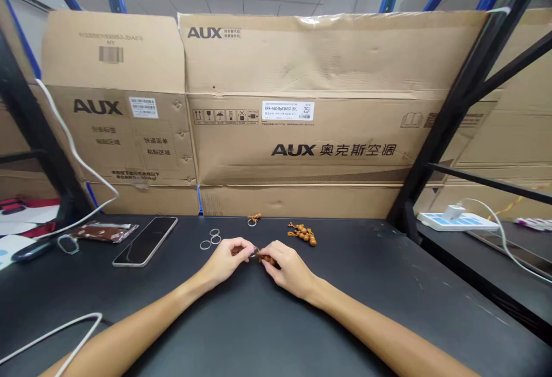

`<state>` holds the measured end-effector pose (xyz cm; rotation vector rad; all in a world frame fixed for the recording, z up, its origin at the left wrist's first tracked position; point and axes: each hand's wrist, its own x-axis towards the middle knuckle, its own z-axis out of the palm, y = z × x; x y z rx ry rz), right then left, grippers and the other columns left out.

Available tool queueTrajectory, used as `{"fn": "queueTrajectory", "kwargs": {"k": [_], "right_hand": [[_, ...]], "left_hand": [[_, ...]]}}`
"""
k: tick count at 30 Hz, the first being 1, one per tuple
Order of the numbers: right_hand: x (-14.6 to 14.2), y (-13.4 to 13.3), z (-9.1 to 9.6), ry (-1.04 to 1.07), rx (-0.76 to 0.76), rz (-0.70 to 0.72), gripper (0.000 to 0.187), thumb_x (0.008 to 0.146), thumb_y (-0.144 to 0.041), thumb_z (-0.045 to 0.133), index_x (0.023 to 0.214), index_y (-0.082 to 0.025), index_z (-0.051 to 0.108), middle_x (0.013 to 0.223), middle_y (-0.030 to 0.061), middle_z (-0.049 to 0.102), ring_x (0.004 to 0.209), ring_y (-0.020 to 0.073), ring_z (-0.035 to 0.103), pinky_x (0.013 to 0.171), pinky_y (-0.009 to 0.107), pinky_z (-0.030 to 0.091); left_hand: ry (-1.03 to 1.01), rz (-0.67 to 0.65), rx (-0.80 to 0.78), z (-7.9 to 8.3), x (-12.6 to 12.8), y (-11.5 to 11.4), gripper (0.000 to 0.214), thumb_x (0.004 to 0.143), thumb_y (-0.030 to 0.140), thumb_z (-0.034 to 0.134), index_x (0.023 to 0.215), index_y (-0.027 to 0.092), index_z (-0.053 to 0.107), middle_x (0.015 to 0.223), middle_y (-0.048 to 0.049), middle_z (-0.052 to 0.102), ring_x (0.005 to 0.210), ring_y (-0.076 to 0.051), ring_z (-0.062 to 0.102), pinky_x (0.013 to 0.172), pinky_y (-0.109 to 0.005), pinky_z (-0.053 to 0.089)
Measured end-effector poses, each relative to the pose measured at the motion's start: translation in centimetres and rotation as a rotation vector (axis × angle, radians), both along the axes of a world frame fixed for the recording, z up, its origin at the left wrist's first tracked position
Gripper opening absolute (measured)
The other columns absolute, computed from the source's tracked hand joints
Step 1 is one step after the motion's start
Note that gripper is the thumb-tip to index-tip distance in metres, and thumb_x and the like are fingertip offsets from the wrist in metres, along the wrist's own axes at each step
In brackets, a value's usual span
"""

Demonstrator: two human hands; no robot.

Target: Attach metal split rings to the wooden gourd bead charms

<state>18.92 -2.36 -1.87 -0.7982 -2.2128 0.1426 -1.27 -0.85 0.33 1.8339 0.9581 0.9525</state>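
Close together over the middle of the dark table, my two hands work at one small piece. My left hand (230, 260) pinches a metal key ring (254, 253) between thumb and fingers. Facing it, my right hand (288, 266) is closed on a brown gourd-shaped pendant (269, 260), partly hidden under the fingers. Whether the cord is through the ring I cannot tell. Several loose key rings (206, 245) lie just beyond my left hand. Farther back is a pendant with a ring (254, 218), and to its right a small group of brown gourd pendants (304, 234).
A phone (145, 242) lies at the left, near a brown plastic packet (106, 231). White cables (77, 153) run along the left side. Cardboard panels (328, 66) stand behind the table (328, 331). A power strip (457, 221) sits on a surface at the right, beyond a black frame post.
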Motion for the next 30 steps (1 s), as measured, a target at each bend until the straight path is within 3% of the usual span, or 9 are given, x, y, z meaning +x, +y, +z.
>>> {"fn": "queueTrajectory", "kwargs": {"k": [4, 10, 23, 30], "right_hand": [[0.0, 0.2, -0.2, 0.015, -0.012, -0.049, 0.017, 0.087, -0.013, 0.050, 0.098, -0.019, 0.061, 0.087, 0.0056, 0.062, 0.081, 0.0176, 0.057, 0.074, 0.030, 0.050], [-0.1, -0.3, 0.4, -0.059, 0.003, 0.012, 0.010, 0.083, -0.018, 0.058, 0.091, -0.021, 0.064, 0.086, 0.0047, 0.061, 0.080, 0.0179, 0.055, 0.074, 0.030, 0.048], [0.0, -0.1, 0.5, 0.112, -0.044, -0.007, 0.015, 0.093, -0.026, 0.050, 0.099, -0.021, 0.063, 0.087, 0.0048, 0.064, 0.082, 0.0175, 0.057, 0.075, 0.030, 0.047], [-0.4, -0.7, 1.2, 0.176, -0.165, 0.016, 0.021, 0.093, -0.031, 0.051, 0.082, -0.020, 0.066, 0.072, 0.0022, 0.063, 0.070, 0.0153, 0.056, 0.067, 0.028, 0.046]], "left_hand": [[-0.018, -0.048, 0.013, -0.4, -0.2, 0.3, 0.033, 0.082, 0.045, 0.059, 0.072, 0.014, 0.063, 0.091, -0.0068, 0.064, 0.076, -0.016, 0.058, 0.076, -0.028, 0.047], [0.046, -0.058, 0.060, -0.5, -0.5, 0.4, 0.035, 0.084, 0.046, 0.057, 0.072, 0.013, 0.064, 0.099, -0.0082, 0.061, 0.079, -0.016, 0.058, 0.075, -0.027, 0.046], [0.145, -0.134, 0.096, 0.2, -0.5, 0.0, 0.028, 0.087, 0.040, 0.056, 0.082, 0.017, 0.070, 0.100, -0.0053, 0.064, 0.082, -0.016, 0.057, 0.073, -0.026, 0.044], [0.238, -0.059, 0.105, 0.7, 0.0, -0.9, 0.026, 0.082, 0.039, 0.062, 0.096, 0.017, 0.065, 0.086, -0.0022, 0.064, 0.072, -0.014, 0.054, 0.065, -0.024, 0.042]]}}
